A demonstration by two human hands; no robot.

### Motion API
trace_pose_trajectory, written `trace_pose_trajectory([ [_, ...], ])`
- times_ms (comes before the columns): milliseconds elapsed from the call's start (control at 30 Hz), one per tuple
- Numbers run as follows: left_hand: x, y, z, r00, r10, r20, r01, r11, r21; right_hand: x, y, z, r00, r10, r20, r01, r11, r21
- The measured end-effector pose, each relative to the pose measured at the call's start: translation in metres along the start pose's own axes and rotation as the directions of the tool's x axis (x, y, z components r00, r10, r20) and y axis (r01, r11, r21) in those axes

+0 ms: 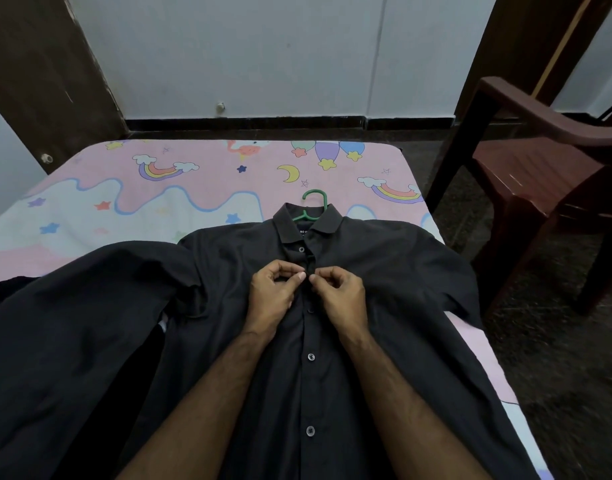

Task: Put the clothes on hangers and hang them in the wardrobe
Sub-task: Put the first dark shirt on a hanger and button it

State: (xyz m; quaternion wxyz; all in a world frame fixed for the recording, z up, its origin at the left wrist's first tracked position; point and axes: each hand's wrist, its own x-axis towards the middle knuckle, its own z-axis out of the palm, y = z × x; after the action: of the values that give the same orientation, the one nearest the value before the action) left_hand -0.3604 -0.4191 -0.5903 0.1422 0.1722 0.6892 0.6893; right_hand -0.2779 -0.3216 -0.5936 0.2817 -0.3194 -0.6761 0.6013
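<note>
A person's two hands meet at the chest of a dark button-up shirt (384,271) spread face-up on a bed; the left hand (275,292) and the right hand (339,294) sit close together on either side of the button placket, fingers curled, each pinching the shirt's front edge just below the collar, thumbs and forefingers nearly touching one another at the second button down. A green plastic hanger (315,202) lies inside the shirt, its hook poking out above the collar and resting on the sheet; the rest of the hanger is hidden under the cloth. The shirt lies lengthwise along the bed with the collar pointing away from the camera; three buttons show down the front below the hands, and one sleeve falls off toward the bed's right edge. The other sleeve spreads out broadly across the left of the bed, over more dark cloth (what that is cannot be told). The bed sheet (193,188) is pink and white, printed with rainbows, stars, a moon and rockets. A dark red plastic chair (540,161) stands on the floor just beside the bed's right side; a pale wall (263,53) with a dark skirting runs behind the bed, and dark wooden panels stand at the upper left and upper right.
</note>
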Motion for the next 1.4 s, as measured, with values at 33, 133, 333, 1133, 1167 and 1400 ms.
trace_pose_trajectory([
  [33,0.001,-0.001,0.0,1.0,0.007,-0.006,-0.007,1.0,0.005,-0.001,-0.001,0.0,1.0,-0.004,-0.003,0.004,1.0,0.016],
  [133,0.002,-0.003,0.0,1.0,0.019,-0.013,-0.019,1.0,0.016,-0.001,-0.001,-0.001,1.0,-0.013,-0.005,0.013,0.999,0.044],
  [333,-0.001,-0.003,0.0,0.998,0.07,0.009,-0.07,0.997,0.012,-0.003,0.001,-0.001,0.999,-0.029,0.015,0.029,0.998,0.057],
  [1133,0.001,-0.015,0.005,0.962,0.271,0.033,-0.262,0.88,0.396,0.006,-0.006,0.011,0.966,-0.15,-0.212,0.137,0.988,-0.074],
  [1167,0.002,-0.015,0.006,0.953,0.301,0.047,-0.286,0.831,0.477,0.007,-0.009,0.014,0.959,-0.185,-0.213,0.154,0.976,-0.153],
  [1400,-0.004,-0.01,0.01,0.937,0.333,0.106,-0.322,0.702,0.636,0.016,-0.019,0.03,0.94,-0.212,-0.269,0.079,0.898,-0.432],
])
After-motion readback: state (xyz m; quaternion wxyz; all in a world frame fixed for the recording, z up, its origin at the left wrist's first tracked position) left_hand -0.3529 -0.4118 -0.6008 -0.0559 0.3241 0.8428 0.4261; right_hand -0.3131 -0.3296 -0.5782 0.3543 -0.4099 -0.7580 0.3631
